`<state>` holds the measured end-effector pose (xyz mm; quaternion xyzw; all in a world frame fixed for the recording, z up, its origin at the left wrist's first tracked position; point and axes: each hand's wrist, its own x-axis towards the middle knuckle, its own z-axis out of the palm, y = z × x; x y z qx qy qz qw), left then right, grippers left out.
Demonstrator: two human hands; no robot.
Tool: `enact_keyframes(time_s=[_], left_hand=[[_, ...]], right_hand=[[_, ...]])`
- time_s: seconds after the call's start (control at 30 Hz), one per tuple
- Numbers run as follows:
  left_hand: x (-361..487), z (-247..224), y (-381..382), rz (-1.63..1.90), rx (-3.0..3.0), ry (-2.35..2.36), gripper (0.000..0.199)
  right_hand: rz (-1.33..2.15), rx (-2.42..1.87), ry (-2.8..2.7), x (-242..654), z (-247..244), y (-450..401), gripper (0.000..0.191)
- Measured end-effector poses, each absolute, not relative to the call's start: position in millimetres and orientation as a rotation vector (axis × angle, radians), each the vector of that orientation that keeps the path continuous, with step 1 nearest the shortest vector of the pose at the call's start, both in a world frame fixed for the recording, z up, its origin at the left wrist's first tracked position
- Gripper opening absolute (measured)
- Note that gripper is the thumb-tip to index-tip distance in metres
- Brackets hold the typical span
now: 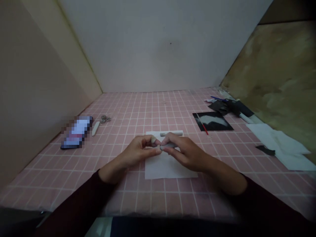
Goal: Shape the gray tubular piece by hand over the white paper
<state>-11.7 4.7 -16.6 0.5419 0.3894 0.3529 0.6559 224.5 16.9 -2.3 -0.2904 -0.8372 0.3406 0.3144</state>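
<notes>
On the table (128, 113), the phone (78, 131) lies left of the middle paper (170, 168).

The tabletop covering (134, 200) looks like matt cloth. The central white sheet (170, 167) is smooth, unglossy paper. The black sheet (218, 127) is matt, its white patch (213, 120) powdery. The small ringed object (106, 119) looks metallic. The held stick (170, 145) may be rolled paper; dim light leaves that unsure.

Head-worn cam: looks fwd & down, close over near edge of table (133, 112); L hand (134, 149) & R hand (192, 153) approx. mid-view, wall (148, 46) at top.
</notes>
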Motion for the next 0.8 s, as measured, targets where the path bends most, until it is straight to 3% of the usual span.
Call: enact_keyframes(time_s=[0.17,0.33,0.53,0.67,0.8], left_hand=[[-13.6,-12.1,6.4,0.92,1.215,0.913,0.023],[-12.4,-15.2,5.7,0.817,1.14,0.856,0.027],[-14.2,-13.0,7.6,0.936,1.277,0.91,0.025],[-12.1,-15.3,6.0,0.879,1.396,0.97,0.025],[-15.1,-18.9,8.8,1.087,1.659,1.053,0.021]], right_hand=[[0.768,-0.832,-2.074,227.2,-0.9,17.8,0.008],[0.845,-0.738,-2.186,222.5,-3.7,16.1,0.007],[0.849,-0.847,-2.024,224.9,0.1,18.1,0.011],[0.997,-0.889,-2.07,219.4,-3.5,17.5,0.018],[0.941,-0.982,-1.938,223.3,-2.7,21.7,0.03]])
